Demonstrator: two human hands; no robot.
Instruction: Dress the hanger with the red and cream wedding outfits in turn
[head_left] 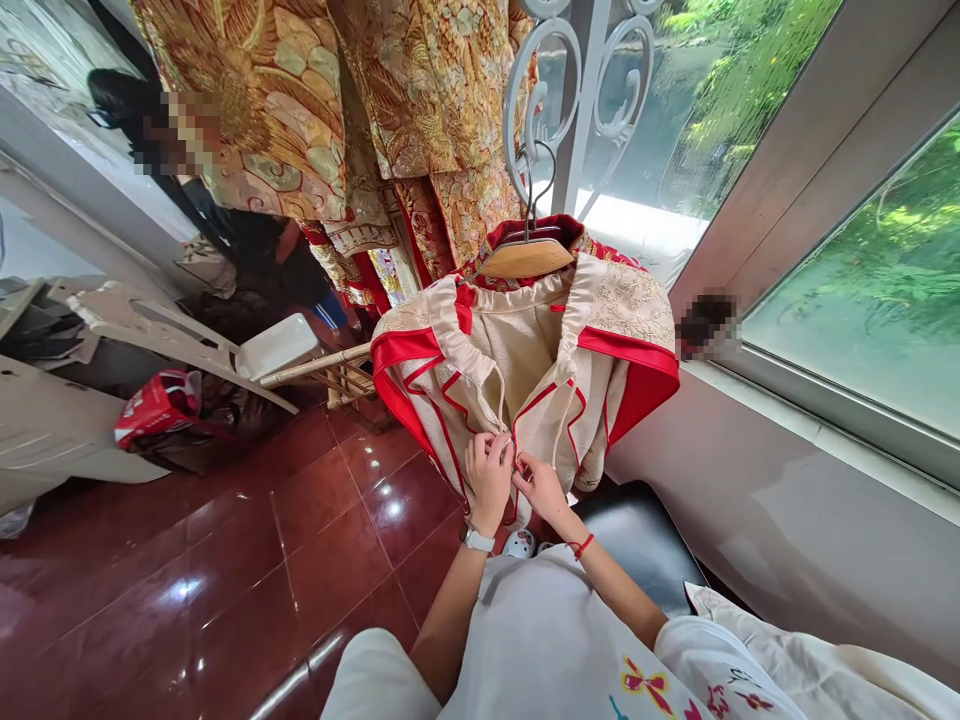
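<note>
A cream brocade garment [517,340] with red trim hangs in front of me on a wooden hanger [527,260], over a red embroidered collar. Two cream ties dangle from its gathered neck edge. My left hand [489,470] and my right hand [541,485] meet at the middle of the garment's front opening. Bent fingers of my left hand pinch the cloth edge there. My right thumb and fingers are closed at the opposite edge, right beside them. Whatever small part lies between the fingertips is too small to make out.
Gold embroidered garments [442,90] hang behind. A white metal scroll grille [544,80] carries the hanger's hook. To the right are a window ledge [795,415] and a black seat [637,530]. A folding chair [172,320], a red bag [161,405] and a person [255,250] are at left.
</note>
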